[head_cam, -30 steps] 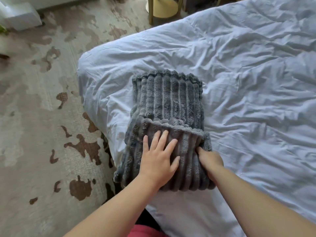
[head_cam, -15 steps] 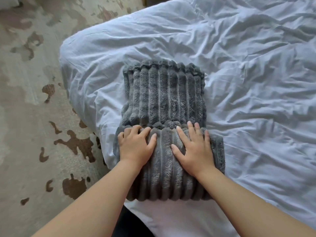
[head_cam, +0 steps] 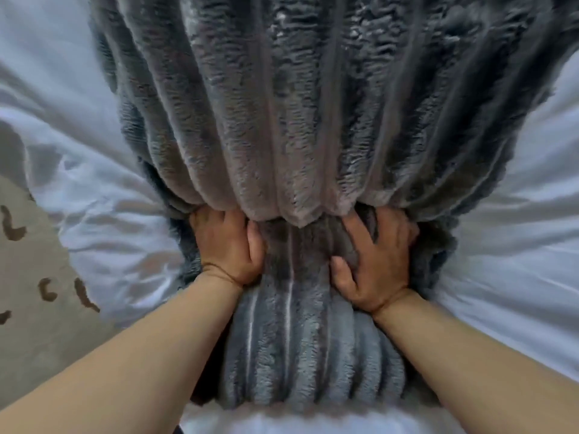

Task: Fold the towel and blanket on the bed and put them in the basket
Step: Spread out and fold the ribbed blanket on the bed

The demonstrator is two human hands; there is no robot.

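white bed [head_cam: 532, 245] sheets lie under the grey blanket [head_cam: 297, 104], near the bed's front edge. left hand [head_cam: 228, 249] and right hand [head_cam: 379, 261] sit apart, fingers tucked under the top fold, gripping it. lift both sides evenly so it stays neat.

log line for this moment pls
step: folding blanket | left hand: fingers tucked under upper fold | right hand: gripping grey ribbed blanket | on white bed | basket: unseen
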